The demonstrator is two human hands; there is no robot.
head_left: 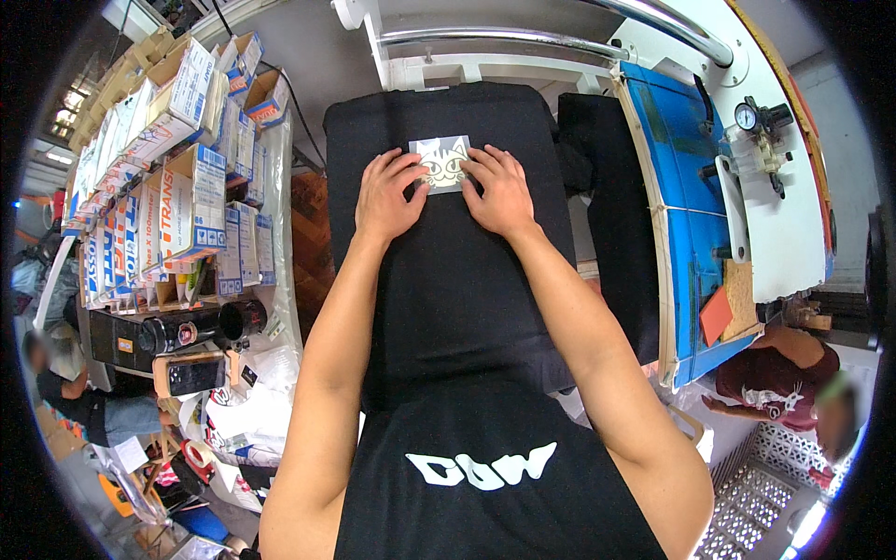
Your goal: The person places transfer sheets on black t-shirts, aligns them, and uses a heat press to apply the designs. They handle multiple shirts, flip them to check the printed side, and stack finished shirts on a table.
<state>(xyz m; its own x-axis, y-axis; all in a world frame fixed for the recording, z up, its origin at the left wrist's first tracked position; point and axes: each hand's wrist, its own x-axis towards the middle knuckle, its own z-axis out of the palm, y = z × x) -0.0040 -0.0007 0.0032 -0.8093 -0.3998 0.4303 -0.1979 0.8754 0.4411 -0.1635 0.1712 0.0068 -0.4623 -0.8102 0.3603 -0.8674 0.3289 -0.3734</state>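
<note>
A black T-shirt (457, 271) lies stretched over a flat board in front of me. On its upper part sits a small, clear transfer sheet (452, 152) with a pale cat-face design (444, 171). From the left, my left hand (390, 194) reaches the sheet, fingertips at its left edge and thumb by the lower corner. My right hand (499, 189) mirrors it on the right edge. Both hands rest on the fabric with fingers spread and slightly bent. The fingers cover the sheet's side edges, so whether they pinch or only touch it is hard to see.
Stacked cardboard boxes (191, 201) fill the left shelf, above a phone (196, 375) and black cups (245, 319). A blue-framed screen (691, 280) stands at right, with a pressure gauge (746, 116) beyond. Metal bars (504, 37) cross behind. Another person (779, 378) is at lower right.
</note>
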